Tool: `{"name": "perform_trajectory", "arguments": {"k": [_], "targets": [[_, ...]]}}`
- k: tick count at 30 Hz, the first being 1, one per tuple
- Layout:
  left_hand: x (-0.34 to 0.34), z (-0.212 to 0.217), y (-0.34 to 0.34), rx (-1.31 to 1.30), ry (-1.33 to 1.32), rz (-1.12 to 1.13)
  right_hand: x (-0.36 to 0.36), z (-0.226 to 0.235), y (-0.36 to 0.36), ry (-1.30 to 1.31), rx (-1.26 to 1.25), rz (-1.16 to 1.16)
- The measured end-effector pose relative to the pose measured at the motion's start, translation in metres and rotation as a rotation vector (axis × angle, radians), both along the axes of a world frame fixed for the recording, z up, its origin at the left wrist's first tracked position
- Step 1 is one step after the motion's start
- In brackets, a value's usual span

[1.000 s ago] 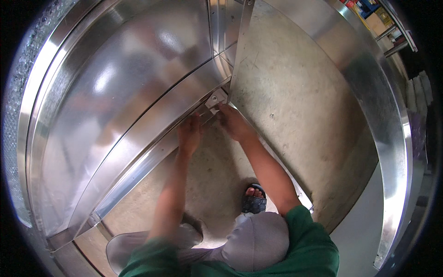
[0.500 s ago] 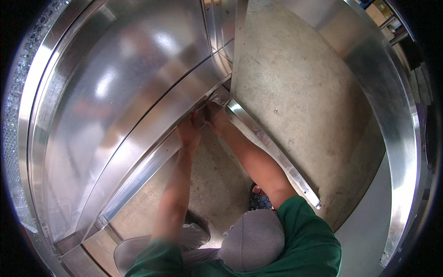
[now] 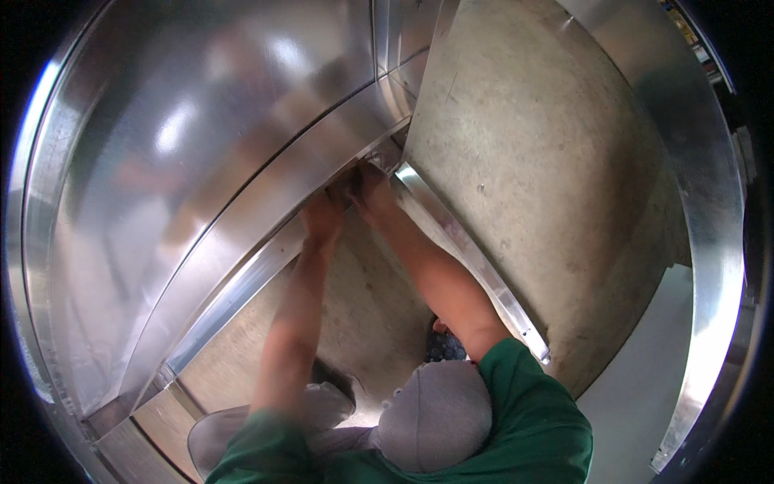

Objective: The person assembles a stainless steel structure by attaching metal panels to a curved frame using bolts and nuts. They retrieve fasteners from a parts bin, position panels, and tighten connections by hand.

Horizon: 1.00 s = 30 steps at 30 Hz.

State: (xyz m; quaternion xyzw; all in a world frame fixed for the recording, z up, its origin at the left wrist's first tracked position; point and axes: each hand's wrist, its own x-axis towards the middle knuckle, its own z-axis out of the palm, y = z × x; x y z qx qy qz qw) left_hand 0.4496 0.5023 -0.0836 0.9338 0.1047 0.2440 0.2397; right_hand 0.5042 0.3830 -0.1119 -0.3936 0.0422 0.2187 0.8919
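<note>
My right hand [image 3: 372, 192] reaches to the corner where a shiny steel panel [image 3: 266, 161] meets a narrow metal rail [image 3: 472, 250]. Its fingers are curled in shadow under the panel's lower edge. Close beside it on the left, my left hand [image 3: 324, 214] is bent at the same edge, with its fingertips turned toward the right hand. Both hands look closed, but whatever they grip is too dark and hidden to make out. Just above the right hand, a small metal corner fitting [image 3: 385, 155] shows at the joint.
A second bar [image 3: 234, 292] runs along the panel's lower edge to the left. Concrete floor [image 3: 532, 153] lies inside the frame. A curved-looking steel side [image 3: 713, 202] rises at the right, with a pale flat sheet [image 3: 645, 355] near it. My knees and a sandalled foot are below.
The view has shifted slightly, so the steel frame appears moved. Both hands stay at the same corner, with the left hand tucked slightly further under the panel's edge.
</note>
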Motion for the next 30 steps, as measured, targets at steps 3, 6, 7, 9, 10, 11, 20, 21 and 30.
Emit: {"name": "perform_trajectory", "arguments": {"k": [3, 6, 7, 9, 10, 11, 20, 21, 30], "targets": [[0.005, 0.003, -0.001, 0.004, -0.025, -0.003, 0.001, 0.004, 0.003, 0.16, 0.137, -0.022], [0.006, 0.016, -0.011, -0.004, -0.074, -0.015, 0.003, 0.006, 0.007, 0.209, 0.38, -0.061], [0.007, 0.021, -0.015, -0.024, 0.004, -0.003, 0.003, 0.005, 0.007, 0.227, 0.399, -0.069], [0.007, 0.03, -0.024, -0.053, 0.124, 0.059, 0.004, 0.003, 0.009, 0.154, 0.531, -0.051], [0.008, 0.033, -0.027, -0.061, 0.166, 0.108, 0.004, 0.001, 0.01, 0.113, 0.351, -0.077], [0.009, 0.035, -0.031, -0.072, 0.214, 0.141, 0.005, 0.0, 0.012, 0.016, 0.233, -0.079], [0.022, 0.027, -0.027, -0.213, 0.109, 0.074, 0.001, 0.003, 0.012, 0.018, 0.03, -0.194], [0.023, 0.027, -0.026, -0.18, 0.235, 0.102, 0.001, 0.006, 0.01, 0.021, -0.04, -0.173], [0.022, 0.051, -0.033, -0.155, 0.416, 0.116, -0.022, 0.038, -0.019, -1.03, -1.379, -0.445]]}}
